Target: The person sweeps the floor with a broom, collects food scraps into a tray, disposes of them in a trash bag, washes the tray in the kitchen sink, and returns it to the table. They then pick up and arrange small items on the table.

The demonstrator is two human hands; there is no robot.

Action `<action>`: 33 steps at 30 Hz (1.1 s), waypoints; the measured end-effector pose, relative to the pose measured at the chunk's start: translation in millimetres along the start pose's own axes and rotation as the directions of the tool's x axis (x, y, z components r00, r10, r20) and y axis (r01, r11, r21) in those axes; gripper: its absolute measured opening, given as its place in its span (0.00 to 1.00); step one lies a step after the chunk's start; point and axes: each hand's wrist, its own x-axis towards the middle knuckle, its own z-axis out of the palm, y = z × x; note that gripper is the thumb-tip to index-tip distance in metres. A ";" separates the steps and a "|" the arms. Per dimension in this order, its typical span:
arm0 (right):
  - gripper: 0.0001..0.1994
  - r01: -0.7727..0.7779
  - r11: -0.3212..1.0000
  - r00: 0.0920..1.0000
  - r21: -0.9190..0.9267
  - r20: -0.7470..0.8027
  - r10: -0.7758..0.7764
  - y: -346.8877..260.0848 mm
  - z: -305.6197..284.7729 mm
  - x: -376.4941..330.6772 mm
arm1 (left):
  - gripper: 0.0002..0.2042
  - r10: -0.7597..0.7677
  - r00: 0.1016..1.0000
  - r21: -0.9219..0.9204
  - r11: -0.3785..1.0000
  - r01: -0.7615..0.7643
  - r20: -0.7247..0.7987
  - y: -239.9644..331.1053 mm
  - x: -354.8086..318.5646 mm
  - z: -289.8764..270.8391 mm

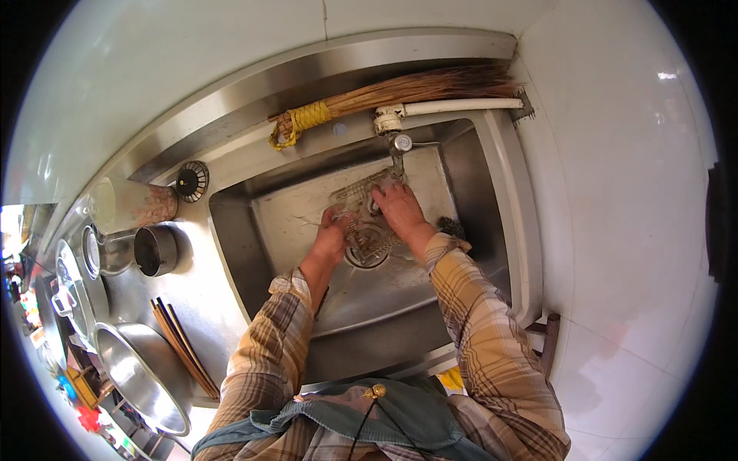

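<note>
A thin wire rack [355, 192] is tilted inside the steel sink [361, 303], over the round drain [367, 260]. My left hand [332, 237] grips its left edge with curled fingers. My right hand [400, 209] lies at its upper right side, under the tap [400, 144]. Water seems to run from the tap onto those fingertips, which are blurred and partly hidden, so their grip is unclear. Just right of my right wrist sits a dark scouring pad [450, 227] on the sink floor.
Behind the sink lie a twig broom [415, 86] bound in yellow and a white pipe [461, 106]. The left counter holds a black sink strainer [192, 181], a metal cup [155, 250], wooden sticks [184, 346] and a steel bowl [146, 376]. A tiled wall [623, 207] borders the right.
</note>
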 end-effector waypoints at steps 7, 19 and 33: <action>0.14 -0.360 0.932 0.928 -0.039 0.087 0.362 -31.5 20.5 -39.4 | 0.16 0.079 0.994 -0.124 0.988 -0.088 -0.076 -10.6 9.5 4.0; 0.17 -0.495 0.314 0.574 0.810 0.034 0.818 -10.2 30.1 -17.2 | 0.25 -0.104 0.988 0.040 0.993 0.109 -0.111 -11.7 -14.6 19.2; 0.14 -0.214 0.723 0.976 0.656 0.124 0.177 -53.1 20.7 -30.5 | 0.16 0.061 0.997 -0.181 0.981 -0.069 -0.049 -2.4 -0.2 -1.1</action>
